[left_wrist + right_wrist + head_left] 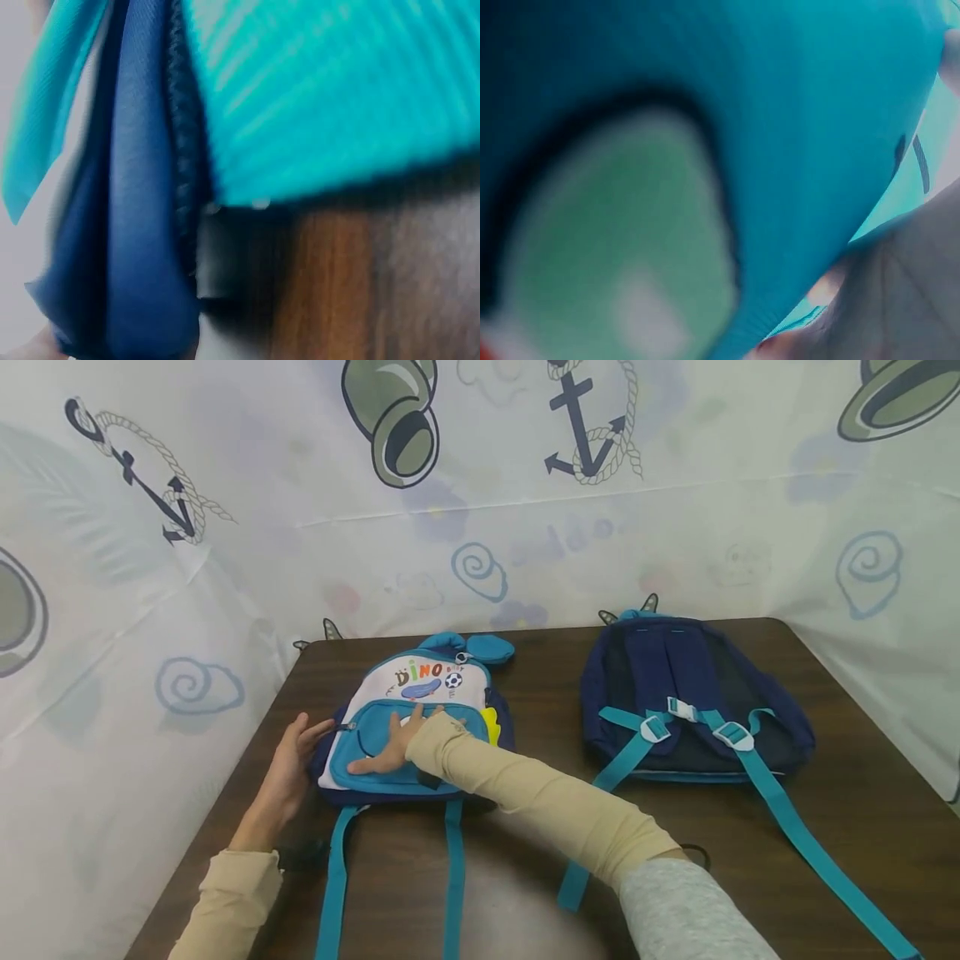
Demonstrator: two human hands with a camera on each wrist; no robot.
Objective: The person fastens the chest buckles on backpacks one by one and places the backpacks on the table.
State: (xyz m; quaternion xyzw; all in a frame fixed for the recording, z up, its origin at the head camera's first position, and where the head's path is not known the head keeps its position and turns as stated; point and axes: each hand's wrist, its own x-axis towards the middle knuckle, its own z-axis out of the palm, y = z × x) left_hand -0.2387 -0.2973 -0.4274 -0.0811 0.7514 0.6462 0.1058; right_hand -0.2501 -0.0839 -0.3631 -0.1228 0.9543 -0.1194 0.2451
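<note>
Two children's backpacks lie side by side on my dark wood-grain worktop [543, 693], set apart. On my left is the Dino backpack [427, 692], face up, its base turned towards me and its two lower webbing straps [454, 877] trailing down towards my edge; I take it that it lies so that its front is easy to reach.

My right hand [397, 745] reaches across my body and rests on the blue front pocket [372, 720], thumb and fingers spread wide, gripping nothing that I can see; the spread palm seems meant to steady or flatten the fabric. My left hand [281, 777] stands at the bag's left side, fingers mostly straight, the tips at the edge near a zip pull, probably to brace that side. Whether they press hard, I cannot tell. My left wrist view shows the navy side panel [146, 187] close by; my right one, a blurred green patch [630, 225] on the blue cloth.

To the right, the navy backpack [667, 668] lies back panel up, so its white chest buckle [681, 709] and long turquoise straps [810, 835] are exposed.
</note>
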